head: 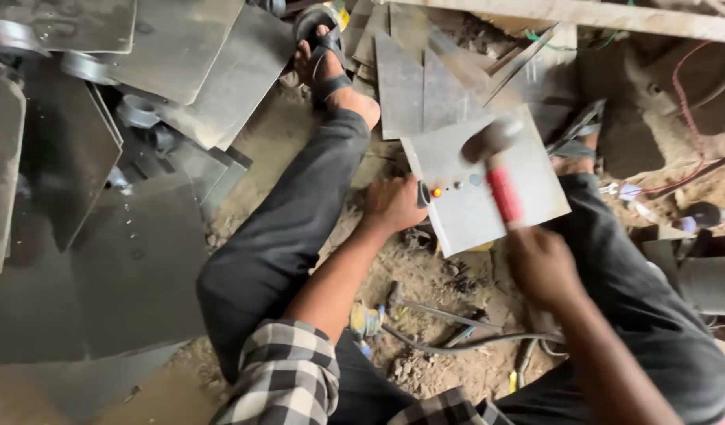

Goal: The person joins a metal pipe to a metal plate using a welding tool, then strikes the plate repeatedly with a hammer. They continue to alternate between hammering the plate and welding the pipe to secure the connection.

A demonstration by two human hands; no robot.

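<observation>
Dirt floor [299, 134] of a metal workshop, littered with scrap and loose tools; grey steel sheets [103, 236] lie stacked and overlapping across the whole left of the frame, more cut plates [421, 86] at upper centre, red wire [681, 94] trailing at upper right. A person sits on the ground, legs in dark trousers spread, sandalled feet toward the top of the frame, checked sleeve at the bottom edge. Between the legs, right of centre, a square metal plate [464, 212] rests tilted on something hidden beneath it. Left hand [394, 203] is closed around a short dark punch or chisel [423, 194], its tip set near the left edge of the plate. Just beside the tip a small glowing orange spot [436, 192] shows, with two or three small dark marks [466, 183] in a row to its right — cannot tell whether these are holes, rivets or dents. Right hand [543, 264] is wrapped tight on a hammer [496, 169] with a red handle, the head blurred over the upper part of the plate, mid-swing. Judging by the row, several marks look already made and the one at the punch is in hand; how many are left cannot be told. Bent rods and a second tool [437, 311] lie in the dirt below the plate.
</observation>
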